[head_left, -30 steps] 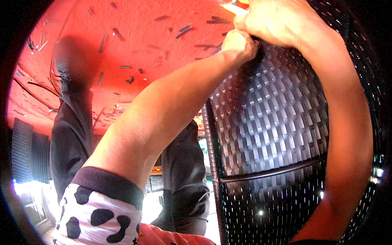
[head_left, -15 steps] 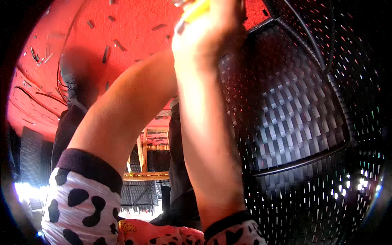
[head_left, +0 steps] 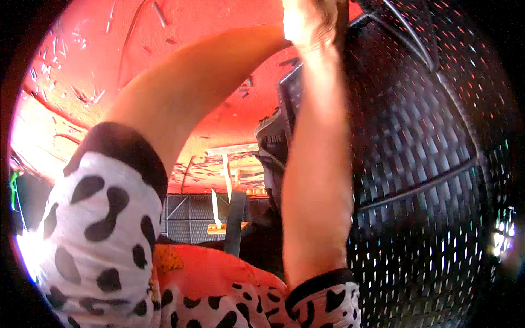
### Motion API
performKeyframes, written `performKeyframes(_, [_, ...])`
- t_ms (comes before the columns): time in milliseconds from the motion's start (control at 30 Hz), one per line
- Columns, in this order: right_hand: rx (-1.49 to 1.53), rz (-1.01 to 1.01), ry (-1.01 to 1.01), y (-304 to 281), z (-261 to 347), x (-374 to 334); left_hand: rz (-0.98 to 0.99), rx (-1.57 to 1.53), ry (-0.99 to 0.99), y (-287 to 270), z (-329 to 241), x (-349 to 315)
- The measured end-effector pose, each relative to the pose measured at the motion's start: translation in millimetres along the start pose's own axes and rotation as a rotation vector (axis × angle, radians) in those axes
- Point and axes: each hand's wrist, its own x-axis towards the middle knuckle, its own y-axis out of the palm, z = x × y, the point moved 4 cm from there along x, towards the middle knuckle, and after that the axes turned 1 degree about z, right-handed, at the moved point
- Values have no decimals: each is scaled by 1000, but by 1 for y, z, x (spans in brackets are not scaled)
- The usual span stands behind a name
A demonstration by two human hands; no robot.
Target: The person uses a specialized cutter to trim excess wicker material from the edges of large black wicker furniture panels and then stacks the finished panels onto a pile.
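Observation:
My right hand is closed at the top edge, beside the upper corner of a black woven wicker piece. The edge of the view cuts off its fingers, so whatever it grips cannot be made out. From the lower left my left forearm reaches up and across, its wrist meeting the right hand. The left hand itself is hidden behind the right one or beyond the edge. A dark smooth rim runs along the wicker near both hands.
Scraps of dark strip are scattered over the red floor. Beyond my arms stand a light wooden stool and dark wicker panels. An upright grey strip rises near my red-and-spotted clothing.
Both forearms have shifted up and to the right. The yellow and silver thing at my right hand has left the view. The view has tilted, and the grey strip now shows.

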Motion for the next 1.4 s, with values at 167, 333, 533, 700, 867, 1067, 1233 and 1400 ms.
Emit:
performKeyframes(167, [-381,263,33,-14,6,-18,54,136,42,-5,-11,3])
performKeyframes(333, [-175,316,123,-42,-25,-20,131,179,126,20,-24,21])
performKeyframes(533, [563,-370,-189,13,-91,-54,186,272,145,13,-15,23])
performKeyframes(700, [1012,-740,153,39,-181,-83,223,340,201,19,-17,44])
performKeyframes(867, [1167,-626,334,47,-210,-70,278,414,220,18,-16,53])
performKeyframes(1067, [1387,-561,345,63,-233,-54,355,464,237,25,-10,53])
performKeyframes(1233, [1530,-552,341,53,-237,-53,466,499,242,43,-7,63])
performKeyframes(1400, [1520,-452,222,53,-216,-49,135,801,839,40,24,66])
